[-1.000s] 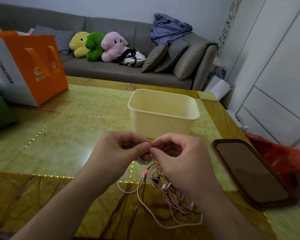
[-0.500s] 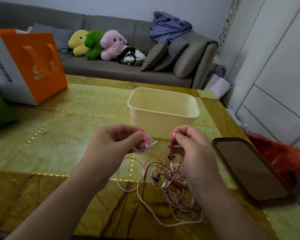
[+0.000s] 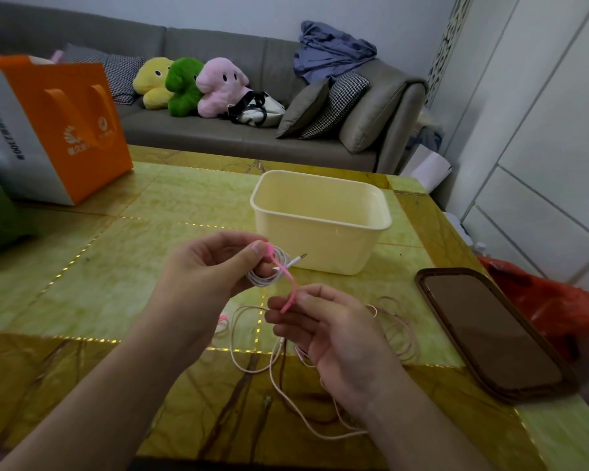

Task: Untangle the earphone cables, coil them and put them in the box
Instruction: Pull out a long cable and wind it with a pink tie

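Head view | white coil [image 3: 267,271] pinched by left hand [image 3: 208,270] | pink tie [image 3: 288,287] pinched by right hand [image 3: 337,338] | box [image 3: 320,222] just beyond coil

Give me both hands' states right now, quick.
Left hand: grips the coiled white earphone cable.
Right hand: pinches the free end of the pink tie wrapped on that coil.

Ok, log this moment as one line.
left hand: holds white coil | right hand: pinches pink tie | box: nothing visible inside | loose cables: on table
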Demonstrator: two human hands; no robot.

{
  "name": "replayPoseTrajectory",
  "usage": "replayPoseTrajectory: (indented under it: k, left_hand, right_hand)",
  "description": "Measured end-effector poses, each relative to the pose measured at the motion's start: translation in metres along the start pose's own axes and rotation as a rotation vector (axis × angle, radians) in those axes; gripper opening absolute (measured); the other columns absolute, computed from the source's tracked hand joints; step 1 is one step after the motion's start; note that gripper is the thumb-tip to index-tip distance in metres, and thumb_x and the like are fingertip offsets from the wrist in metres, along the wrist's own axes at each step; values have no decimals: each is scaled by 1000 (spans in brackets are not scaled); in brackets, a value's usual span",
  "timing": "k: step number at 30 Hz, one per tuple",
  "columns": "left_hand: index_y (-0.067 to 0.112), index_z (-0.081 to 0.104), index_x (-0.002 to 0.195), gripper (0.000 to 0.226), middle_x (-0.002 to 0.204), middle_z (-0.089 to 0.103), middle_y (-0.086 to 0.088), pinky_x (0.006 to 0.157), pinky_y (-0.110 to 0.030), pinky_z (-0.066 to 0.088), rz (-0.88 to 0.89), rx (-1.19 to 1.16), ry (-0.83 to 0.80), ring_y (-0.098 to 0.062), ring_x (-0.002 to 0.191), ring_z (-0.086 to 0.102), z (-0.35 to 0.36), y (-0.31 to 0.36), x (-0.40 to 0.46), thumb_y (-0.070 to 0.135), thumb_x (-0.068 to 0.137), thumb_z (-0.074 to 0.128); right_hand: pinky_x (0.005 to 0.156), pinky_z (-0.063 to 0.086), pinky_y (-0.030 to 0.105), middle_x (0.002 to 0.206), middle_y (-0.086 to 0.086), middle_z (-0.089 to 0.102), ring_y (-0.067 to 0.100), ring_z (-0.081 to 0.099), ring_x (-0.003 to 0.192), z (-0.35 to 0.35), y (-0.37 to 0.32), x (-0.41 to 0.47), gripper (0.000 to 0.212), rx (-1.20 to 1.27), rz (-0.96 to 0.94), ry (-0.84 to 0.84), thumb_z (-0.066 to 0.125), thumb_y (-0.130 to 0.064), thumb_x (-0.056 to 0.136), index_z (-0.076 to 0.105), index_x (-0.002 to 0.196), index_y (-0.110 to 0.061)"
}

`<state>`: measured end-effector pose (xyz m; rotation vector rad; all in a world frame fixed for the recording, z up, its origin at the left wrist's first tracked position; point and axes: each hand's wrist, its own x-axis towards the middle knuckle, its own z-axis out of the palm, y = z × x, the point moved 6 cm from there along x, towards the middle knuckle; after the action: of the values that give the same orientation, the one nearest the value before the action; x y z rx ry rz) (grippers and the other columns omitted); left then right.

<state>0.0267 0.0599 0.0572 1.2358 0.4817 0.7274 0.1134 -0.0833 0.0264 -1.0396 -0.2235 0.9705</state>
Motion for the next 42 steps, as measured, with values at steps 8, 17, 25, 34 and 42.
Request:
replayPoseTrajectory:
  k: [8, 17, 25, 34, 42]
  left_hand:
    - [0, 76, 100, 15, 85, 77, -18, 82, -34, 65, -10, -25, 82, -23, 74, 73, -7, 0, 3, 9, 89, 73]
    - [2, 78, 96, 7, 84, 78, -18, 81, -33, 65, -34, 5, 165, -23, 75, 73, -13, -5, 5, 4, 94, 72]
    - [7, 80, 91, 8, 86, 78, -17, 85, -39, 62, -45, 9, 171, -23, 77, 75, -16, -6, 5, 6, 92, 73]
    - [2, 78, 97, 7, 91, 78, -23, 87, -39, 64, -27, 2, 157, -30, 83, 75, -14, -5, 6, 4, 94, 72]
    - [2, 77, 97, 7, 86, 77, -18, 90, -41, 63, -9, 0, 156, -24, 76, 73, -14, -3, 5, 3, 94, 71]
  right_hand:
    - [63, 63, 30, 94, 29, 74, 32, 78, 79, -3, -5, 1, 10, 98, -60, 35, 54, 6, 102, 64, 99, 6]
    - [64, 63, 26, 89, 23, 74, 28, 77, 80, -5, -10, -2, 11, 112, -65, 44, 56, 9, 99, 66, 95, 5]
    - [69, 66, 27, 86, 26, 74, 30, 78, 78, -8, -12, -2, 12, 144, -89, 72, 55, 15, 96, 64, 97, 8]
    - [65, 65, 25, 84, 25, 74, 32, 78, 77, -11, -12, -2, 17, 85, -149, 139, 57, 21, 92, 64, 89, 6]
    - [77, 66, 29, 97, 27, 78, 38, 80, 93, -13, -14, -1, 18, -45, -198, 133, 60, 21, 94, 71, 106, 14]
